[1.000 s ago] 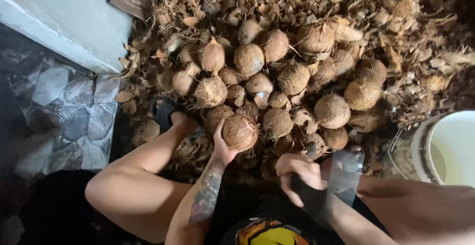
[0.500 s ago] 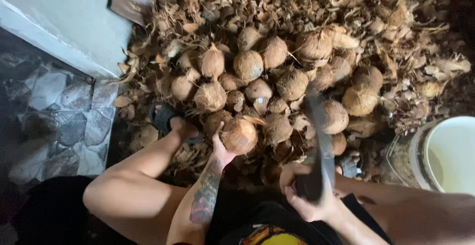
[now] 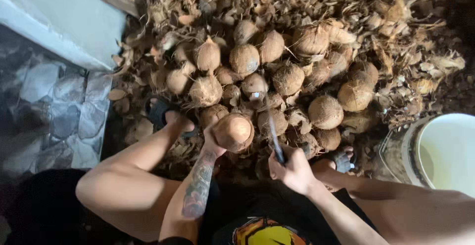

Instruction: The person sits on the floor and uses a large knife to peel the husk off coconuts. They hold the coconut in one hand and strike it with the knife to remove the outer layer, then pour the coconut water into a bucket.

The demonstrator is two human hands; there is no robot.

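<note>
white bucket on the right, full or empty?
Mostly empty as far as visible: the white bucket stands upright, and its pale inner wall shows bare. Its bottom is cut off by the frame edge, so contents there cannot be told.

Left hand (image 3: 213, 138) cups a round brown husked coconut (image 3: 233, 132) just ahead of the knees; right hand (image 3: 292, 168) sits to its right, gripping a long dark-bladed knife (image 3: 273, 135) that points away toward the heap. Beyond both spreads the pile of brown fibrous coconuts (image 3: 277, 72), loose dry husk scraps (image 3: 396, 22) behind and around it. Far right, beside the right leg, stands a round white plastic bucket (image 3: 445, 148). Far left, a grey stone-tiled floor (image 3: 54, 106) lies below a pale concrete ledge (image 3: 54, 12).
</note>
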